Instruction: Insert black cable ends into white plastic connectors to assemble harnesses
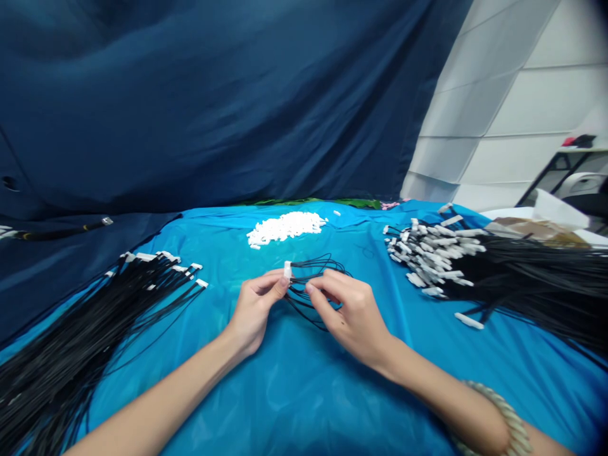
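Between thumb and fingers, my left hand (259, 307) pinches a small white plastic connector (287, 270), which stands upright. Several thin black wires (323, 261) run from its right side and fan out toward my right hand (349, 310). That hand is closed in a pinch on one or more of these wires, a short way from the connector. Its fingers hide the exact grip point. Some loose wires hang below and curve behind the right hand. A pile of small white connector pieces (286, 228) lies just beyond both hands.
On the left lies a bundle of black cables (95, 329) with white ends. To the right is another thick cable bundle (536, 266), its white connectors (430, 253) pointing inward. Blue cloth (285, 399) covers the table, and a dark blue curtain (213, 107) hangs behind.
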The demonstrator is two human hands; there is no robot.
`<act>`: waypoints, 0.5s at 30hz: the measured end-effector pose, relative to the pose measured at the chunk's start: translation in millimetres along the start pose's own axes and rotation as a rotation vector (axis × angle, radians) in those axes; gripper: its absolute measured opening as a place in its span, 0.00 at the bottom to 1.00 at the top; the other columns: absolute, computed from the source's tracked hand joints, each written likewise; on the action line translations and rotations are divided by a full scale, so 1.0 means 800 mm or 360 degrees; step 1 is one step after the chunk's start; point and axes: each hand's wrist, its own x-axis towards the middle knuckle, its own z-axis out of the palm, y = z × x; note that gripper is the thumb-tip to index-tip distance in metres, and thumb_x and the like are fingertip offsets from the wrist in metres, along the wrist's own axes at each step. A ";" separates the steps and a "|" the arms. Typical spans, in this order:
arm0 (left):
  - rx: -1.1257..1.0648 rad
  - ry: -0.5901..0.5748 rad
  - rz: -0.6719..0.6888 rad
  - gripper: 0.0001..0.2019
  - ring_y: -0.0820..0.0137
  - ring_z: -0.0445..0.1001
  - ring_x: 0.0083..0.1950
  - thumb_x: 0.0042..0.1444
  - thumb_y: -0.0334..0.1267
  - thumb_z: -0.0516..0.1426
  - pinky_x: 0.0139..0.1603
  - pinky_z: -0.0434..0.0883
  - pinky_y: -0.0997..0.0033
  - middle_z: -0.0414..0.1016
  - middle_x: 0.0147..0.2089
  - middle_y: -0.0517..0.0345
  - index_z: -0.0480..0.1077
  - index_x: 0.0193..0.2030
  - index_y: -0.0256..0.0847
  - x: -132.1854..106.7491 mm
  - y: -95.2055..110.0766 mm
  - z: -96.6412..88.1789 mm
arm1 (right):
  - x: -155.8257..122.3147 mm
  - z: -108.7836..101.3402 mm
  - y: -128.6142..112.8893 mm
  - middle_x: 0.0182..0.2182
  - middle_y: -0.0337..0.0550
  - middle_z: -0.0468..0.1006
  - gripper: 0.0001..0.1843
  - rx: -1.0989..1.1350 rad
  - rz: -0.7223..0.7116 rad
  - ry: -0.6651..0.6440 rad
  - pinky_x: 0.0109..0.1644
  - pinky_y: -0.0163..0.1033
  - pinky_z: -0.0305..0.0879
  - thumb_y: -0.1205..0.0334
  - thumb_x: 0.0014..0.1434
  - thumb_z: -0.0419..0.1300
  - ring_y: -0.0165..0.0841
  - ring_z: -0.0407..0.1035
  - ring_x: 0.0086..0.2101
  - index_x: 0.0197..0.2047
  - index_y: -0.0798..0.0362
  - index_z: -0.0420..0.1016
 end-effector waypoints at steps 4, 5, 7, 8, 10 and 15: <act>0.0091 -0.0012 0.0075 0.09 0.63 0.66 0.44 0.44 0.38 0.59 0.43 0.61 0.68 0.73 0.41 0.50 0.75 0.32 0.38 0.000 -0.001 0.000 | -0.001 0.002 0.000 0.21 0.39 0.64 0.11 -0.0040 -0.0055 -0.0013 0.28 0.32 0.52 0.65 0.57 0.47 0.27 0.59 0.24 0.29 0.55 0.69; 0.0104 -0.0023 0.0081 0.09 0.63 0.66 0.44 0.45 0.38 0.58 0.43 0.61 0.67 0.73 0.41 0.50 0.75 0.33 0.38 0.000 -0.002 0.000 | -0.001 0.002 0.000 0.21 0.38 0.64 0.11 -0.0043 -0.0062 -0.0013 0.28 0.32 0.52 0.65 0.57 0.47 0.27 0.59 0.24 0.29 0.55 0.69; 0.0121 -0.0050 0.0082 0.09 0.62 0.66 0.45 0.45 0.38 0.58 0.44 0.61 0.66 0.73 0.42 0.50 0.75 0.34 0.39 0.000 -0.002 0.000 | -0.001 0.002 0.000 0.21 0.38 0.64 0.11 -0.0047 -0.0066 -0.0010 0.28 0.32 0.52 0.65 0.57 0.47 0.27 0.58 0.23 0.29 0.55 0.69; 0.0129 -0.0064 0.0079 0.09 0.62 0.66 0.46 0.46 0.38 0.57 0.44 0.61 0.66 0.73 0.42 0.50 0.75 0.34 0.39 -0.001 -0.003 0.000 | -0.001 0.002 0.001 0.21 0.38 0.63 0.11 -0.0050 -0.0065 -0.0012 0.28 0.32 0.52 0.65 0.58 0.47 0.27 0.58 0.23 0.29 0.55 0.70; 0.0142 -0.0076 0.0069 0.09 0.62 0.66 0.46 0.46 0.38 0.57 0.45 0.61 0.67 0.73 0.43 0.50 0.75 0.35 0.39 -0.001 -0.003 0.001 | -0.002 0.002 0.001 0.21 0.38 0.63 0.12 -0.0060 -0.0063 -0.0028 0.28 0.32 0.52 0.65 0.58 0.47 0.27 0.58 0.23 0.29 0.55 0.70; 0.0146 -0.0018 0.0080 0.09 0.63 0.67 0.45 0.45 0.38 0.58 0.46 0.61 0.67 0.73 0.42 0.51 0.75 0.34 0.40 -0.003 -0.006 0.001 | -0.002 0.002 0.002 0.21 0.38 0.63 0.12 -0.0092 -0.0083 -0.0064 0.28 0.32 0.52 0.66 0.58 0.46 0.26 0.58 0.24 0.29 0.55 0.69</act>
